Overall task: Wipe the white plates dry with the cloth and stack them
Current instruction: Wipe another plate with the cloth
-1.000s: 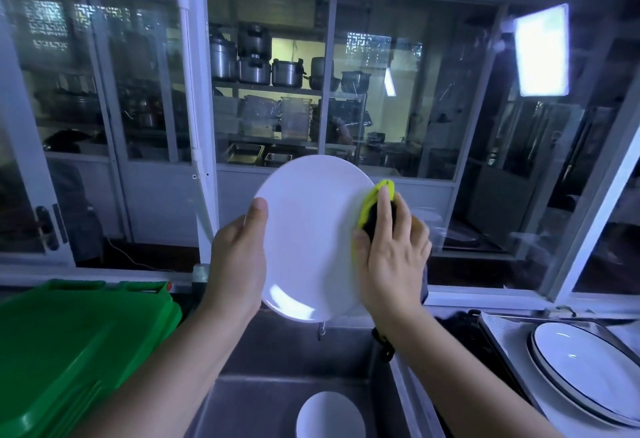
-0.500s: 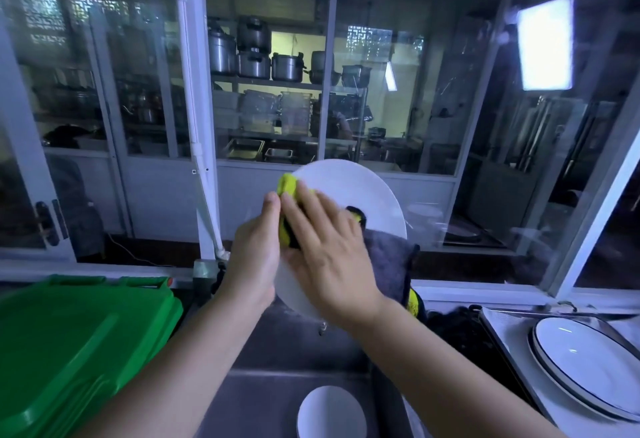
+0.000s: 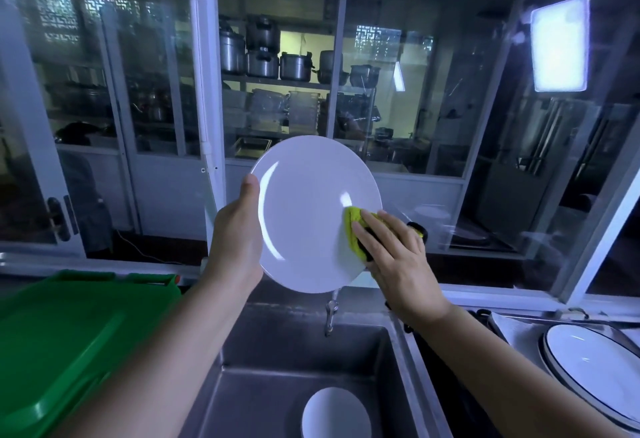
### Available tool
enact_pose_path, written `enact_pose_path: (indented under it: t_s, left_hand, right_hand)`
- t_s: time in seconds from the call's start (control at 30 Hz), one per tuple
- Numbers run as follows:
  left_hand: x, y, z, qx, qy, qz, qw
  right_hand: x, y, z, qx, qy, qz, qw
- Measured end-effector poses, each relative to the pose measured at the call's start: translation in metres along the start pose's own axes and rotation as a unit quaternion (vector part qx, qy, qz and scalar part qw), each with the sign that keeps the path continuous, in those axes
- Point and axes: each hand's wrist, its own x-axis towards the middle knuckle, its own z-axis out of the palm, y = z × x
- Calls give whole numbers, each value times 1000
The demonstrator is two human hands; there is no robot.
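- left hand (image 3: 239, 240): grips white plate (image 3: 304, 209) by its left rim; thumb lies on the front face at the edge, fingers hidden behind the plate.
- white plate: held in the air, nearly upright, face toward the camera, above the far edge of the sink (image 3: 277, 351). Its lower rim sits just above the tap (image 3: 330, 313).
- right hand (image 3: 398, 261): fingers wrapped over a bunched cloth (image 3: 355, 233), holding it and pressing it on the plate's lower-right face near the rim. Thumb not visible.
- cloth: yellow part on the plate, dark part sticking out behind the knuckles, past the plate's right edge.
- second white plate (image 3: 334, 413): lies in the sink basin at its near edge, partly cut off by the frame.
- rimmed plates (image 3: 595, 368): white with a dark rim, stacked flat in a metal tray (image 3: 540, 319) on the worktop right of the sink, at the right frame edge. Count unclear, at least two rims show.
- green lid (image 3: 69, 351): left of the sink, well apart from the held plate.
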Motion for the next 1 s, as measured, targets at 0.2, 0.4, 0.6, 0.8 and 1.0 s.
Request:
enact_pose_path:
  t_s: [0.2, 0.4, 0.6, 0.8, 1.0]
  left_hand:
    - [-2, -6, 12, -38, 12, 1, 999]
    - [-3, -17, 28, -80, 27, 11, 996]
    - [0, -18, 14, -36, 19, 54, 998]
    - [-11, -28, 9, 78, -17, 92, 993]
    - [-21, -35, 24, 183, -24, 100, 978]
  right_hand:
    - [-5, -35, 3, 42, 2, -11, 999]
    - [12, -87, 15, 109, 43, -39, 992]
    - [-9, -45, 12, 99, 6, -52, 994]
    - [24, -1, -6, 46, 30, 61, 997]
    - [67, -24, -10, 41, 77, 2, 996]
